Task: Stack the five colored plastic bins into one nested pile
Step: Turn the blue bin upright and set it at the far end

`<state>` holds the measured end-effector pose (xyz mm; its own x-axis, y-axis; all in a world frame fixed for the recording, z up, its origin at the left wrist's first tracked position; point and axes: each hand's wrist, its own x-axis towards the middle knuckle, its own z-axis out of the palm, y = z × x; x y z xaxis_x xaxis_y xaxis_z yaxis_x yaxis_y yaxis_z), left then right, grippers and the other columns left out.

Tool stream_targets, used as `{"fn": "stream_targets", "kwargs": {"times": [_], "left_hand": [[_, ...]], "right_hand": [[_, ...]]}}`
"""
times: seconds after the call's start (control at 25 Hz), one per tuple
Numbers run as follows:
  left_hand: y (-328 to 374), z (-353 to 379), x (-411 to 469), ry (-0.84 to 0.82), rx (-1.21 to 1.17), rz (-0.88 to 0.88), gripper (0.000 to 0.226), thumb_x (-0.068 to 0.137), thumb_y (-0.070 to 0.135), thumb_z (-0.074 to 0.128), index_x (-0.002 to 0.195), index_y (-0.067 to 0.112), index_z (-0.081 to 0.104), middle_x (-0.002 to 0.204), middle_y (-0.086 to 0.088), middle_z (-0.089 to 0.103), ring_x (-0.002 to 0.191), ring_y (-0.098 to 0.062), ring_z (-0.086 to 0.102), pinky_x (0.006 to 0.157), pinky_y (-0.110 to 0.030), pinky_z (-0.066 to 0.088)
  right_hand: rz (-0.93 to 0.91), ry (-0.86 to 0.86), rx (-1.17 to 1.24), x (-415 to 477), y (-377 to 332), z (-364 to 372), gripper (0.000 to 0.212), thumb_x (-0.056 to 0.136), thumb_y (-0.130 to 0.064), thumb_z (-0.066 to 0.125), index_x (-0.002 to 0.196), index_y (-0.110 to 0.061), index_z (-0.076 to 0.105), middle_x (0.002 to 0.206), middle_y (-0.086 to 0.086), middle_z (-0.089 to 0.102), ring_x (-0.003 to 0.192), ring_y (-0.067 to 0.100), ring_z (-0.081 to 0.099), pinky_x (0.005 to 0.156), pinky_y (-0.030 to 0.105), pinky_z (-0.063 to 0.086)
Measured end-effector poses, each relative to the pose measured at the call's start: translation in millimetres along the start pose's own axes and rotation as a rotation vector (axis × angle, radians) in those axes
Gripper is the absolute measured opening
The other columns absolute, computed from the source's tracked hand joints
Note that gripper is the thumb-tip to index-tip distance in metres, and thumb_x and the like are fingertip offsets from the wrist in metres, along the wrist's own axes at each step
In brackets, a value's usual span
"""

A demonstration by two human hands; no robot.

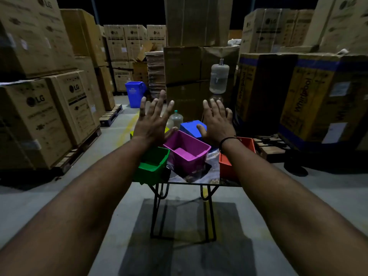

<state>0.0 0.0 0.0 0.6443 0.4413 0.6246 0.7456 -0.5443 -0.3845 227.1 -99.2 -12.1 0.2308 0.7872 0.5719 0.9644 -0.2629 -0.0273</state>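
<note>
Five plastic bins stand apart on a small folding table (199, 181). The green bin (152, 166) is at the front left, the magenta bin (187, 149) in the middle and the orange bin (229, 164) at the right, partly hidden by my right forearm. Behind the magenta one is the blue bin (191, 127). Only a sliver of the yellow bin (166, 129) shows behind my left hand. My left hand (152, 122) and my right hand (216, 120) hover above the bins, backs up, fingers spread, holding nothing.
Two plastic water bottles (176, 118) stand at the table's far side. A large water jar (219, 76) rests on another behind them. A tall blue trash bin (135, 93) stands on the floor. Stacked cardboard boxes (37, 116) on pallets line both sides.
</note>
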Motion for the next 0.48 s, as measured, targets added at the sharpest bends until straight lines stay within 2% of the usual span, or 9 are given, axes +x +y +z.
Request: {"fn": "stream_targets", "kwargs": {"times": [0.48], "left_hand": [[55.3,28.1,25.7,-0.042,-0.021,0.002,0.088,0.093,0.074,0.028,0.162,0.019,0.022,0.17,-0.021,-0.001,0.151,-0.037,0.029,0.122,-0.063,0.009]], "right_hand": [[0.027,-0.102,-0.041,-10.0,62.6,22.3,0.084,0.094,-0.053,0.049,0.159,-0.018,0.009,0.167,0.013,0.011,0.155,0.031,0.006,0.12,0.054,0.013]]}}
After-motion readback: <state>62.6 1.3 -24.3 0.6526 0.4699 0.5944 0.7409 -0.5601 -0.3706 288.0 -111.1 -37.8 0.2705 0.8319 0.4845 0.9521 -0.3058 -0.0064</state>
